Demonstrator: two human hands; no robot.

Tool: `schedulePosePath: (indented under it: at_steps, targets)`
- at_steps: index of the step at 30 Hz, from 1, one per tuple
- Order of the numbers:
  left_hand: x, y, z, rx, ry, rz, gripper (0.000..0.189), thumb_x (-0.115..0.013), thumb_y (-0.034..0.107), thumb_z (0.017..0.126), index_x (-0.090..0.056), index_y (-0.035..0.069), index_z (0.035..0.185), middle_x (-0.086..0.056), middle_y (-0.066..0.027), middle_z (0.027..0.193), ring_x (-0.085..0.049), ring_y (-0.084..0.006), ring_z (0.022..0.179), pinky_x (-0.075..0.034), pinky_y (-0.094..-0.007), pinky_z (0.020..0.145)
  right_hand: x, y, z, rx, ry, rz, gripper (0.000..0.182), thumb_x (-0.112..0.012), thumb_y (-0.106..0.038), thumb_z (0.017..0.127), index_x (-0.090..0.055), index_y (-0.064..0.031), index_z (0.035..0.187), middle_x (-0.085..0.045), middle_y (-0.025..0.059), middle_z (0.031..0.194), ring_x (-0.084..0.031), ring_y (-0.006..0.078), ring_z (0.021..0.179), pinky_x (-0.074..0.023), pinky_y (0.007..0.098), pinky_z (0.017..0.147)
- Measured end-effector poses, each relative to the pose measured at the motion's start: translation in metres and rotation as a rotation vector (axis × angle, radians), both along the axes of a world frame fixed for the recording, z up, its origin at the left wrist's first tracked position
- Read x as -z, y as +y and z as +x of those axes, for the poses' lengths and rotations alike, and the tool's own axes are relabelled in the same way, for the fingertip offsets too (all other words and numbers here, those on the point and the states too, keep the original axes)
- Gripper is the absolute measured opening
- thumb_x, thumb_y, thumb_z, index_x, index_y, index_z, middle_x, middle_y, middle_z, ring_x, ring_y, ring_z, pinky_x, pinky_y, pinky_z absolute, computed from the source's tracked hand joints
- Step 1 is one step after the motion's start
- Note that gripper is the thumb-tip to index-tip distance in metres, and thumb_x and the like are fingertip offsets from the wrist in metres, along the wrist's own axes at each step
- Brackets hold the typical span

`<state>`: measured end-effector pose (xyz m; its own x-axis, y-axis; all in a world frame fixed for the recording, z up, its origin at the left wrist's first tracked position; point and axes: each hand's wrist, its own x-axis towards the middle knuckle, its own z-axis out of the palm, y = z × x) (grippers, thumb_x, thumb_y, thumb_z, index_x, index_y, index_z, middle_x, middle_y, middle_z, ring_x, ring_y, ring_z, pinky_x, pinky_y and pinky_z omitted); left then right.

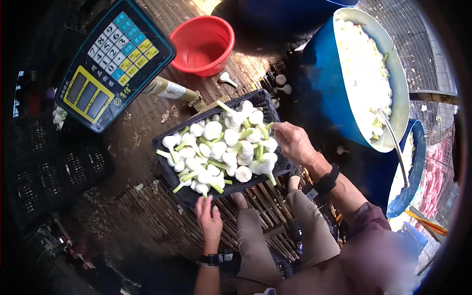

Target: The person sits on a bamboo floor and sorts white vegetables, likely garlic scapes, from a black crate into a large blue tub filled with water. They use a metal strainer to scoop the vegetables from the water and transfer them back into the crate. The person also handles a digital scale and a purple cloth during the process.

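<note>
A dark plastic mesh crate (171, 184) heaped with white garlic bulbs (219, 149) on cut green stems stands before me, tilted in the view. My right hand (295, 142) is curled at its right rim, fingertips by a green stem; whether they pinch the stem or the rim is hidden. At the near edge, my left hand (209, 219) has its fingertips against the end of a garlic stem, thumb a little apart. I cannot tell whether it grips that stem. Behind the crate, a scale display with keypad (116, 66) rises on a post (171, 89).
A red plastic basin (202, 46) sits beyond the crate, with a loose garlic bulb (228, 79) near it. To the right, a large blue tub (320, 84) holds garlic; another blue tub (416, 177) stands beside it. Black crates (59, 158) are at left. Below are bamboo slats (158, 217).
</note>
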<state>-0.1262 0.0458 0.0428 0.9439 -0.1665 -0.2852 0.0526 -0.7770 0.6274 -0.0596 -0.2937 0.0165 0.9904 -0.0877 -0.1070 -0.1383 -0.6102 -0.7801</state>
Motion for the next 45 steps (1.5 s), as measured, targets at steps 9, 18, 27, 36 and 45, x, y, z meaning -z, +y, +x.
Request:
schedulePosePath:
  at_steps: [9, 18, 27, 36, 45]
  targets:
    - [0.081, 0.030, 0.154, 0.193, -0.148, 0.511, 0.077, -0.072, 0.041, 0.070, -0.038, 0.023, 0.136, -0.015, -0.0211, 0.147, -0.022, -0.0434, 0.131, -0.023, -0.0637, 0.099, 0.090, 0.082, 0.063, -0.063, 0.209, -0.340, 0.065, -0.063, -0.051, 0.078, -0.045, -0.0194, 0.131, -0.040, 0.0176, 0.133, -0.039, 0.0431, 0.118, -0.0339, 0.0527, 0.099]
    - [0.112, -0.008, 0.121, 0.387, 0.075, 0.436, 0.092, -0.075, 0.043, 0.067, -0.030, 0.017, 0.142, -0.010, -0.0146, 0.151, -0.007, -0.0485, 0.133, -0.013, -0.0719, 0.097, 0.079, 0.086, 0.052, -0.184, 0.408, -0.473, 0.049, -0.056, -0.033, 0.086, -0.041, -0.0202, 0.131, -0.044, 0.0056, 0.129, -0.038, 0.0306, 0.122, -0.0341, 0.0543, 0.092]
    - [0.078, 0.048, 0.109, 0.740, -0.201, 0.339, 0.054, -0.069, 0.026, 0.074, -0.053, 0.024, 0.125, -0.017, -0.0139, 0.149, -0.016, -0.0458, 0.132, -0.018, -0.0681, 0.099, 0.032, 0.074, 0.017, -0.412, 0.342, -0.400, 0.052, -0.060, -0.009, 0.071, -0.050, -0.0177, 0.121, -0.054, 0.0089, 0.111, -0.049, 0.0295, 0.110, -0.0445, 0.0478, 0.084]
    - [0.113, -0.017, 0.109, 0.516, -0.179, 0.339, 0.040, -0.072, 0.027, 0.070, -0.059, 0.014, 0.105, -0.043, -0.0118, 0.128, -0.038, -0.0328, 0.116, -0.027, -0.0602, 0.093, 0.048, 0.062, -0.053, -0.308, 0.388, -0.149, 0.042, -0.065, -0.015, 0.072, -0.058, -0.0124, 0.113, -0.059, 0.0134, 0.103, -0.056, 0.0323, 0.098, -0.0483, 0.0399, 0.083]
    - [0.144, 0.000, 0.055, 0.750, -0.446, 0.432, 0.061, -0.067, 0.038, 0.074, -0.046, 0.033, 0.131, -0.018, -0.0071, 0.148, -0.018, -0.0415, 0.129, -0.022, -0.0718, 0.092, 0.050, 0.145, -0.021, -0.284, 0.198, -0.379, 0.072, -0.065, -0.019, 0.077, -0.030, -0.0209, 0.140, -0.032, 0.0139, 0.140, -0.036, 0.0348, 0.126, -0.0364, 0.0546, 0.095]
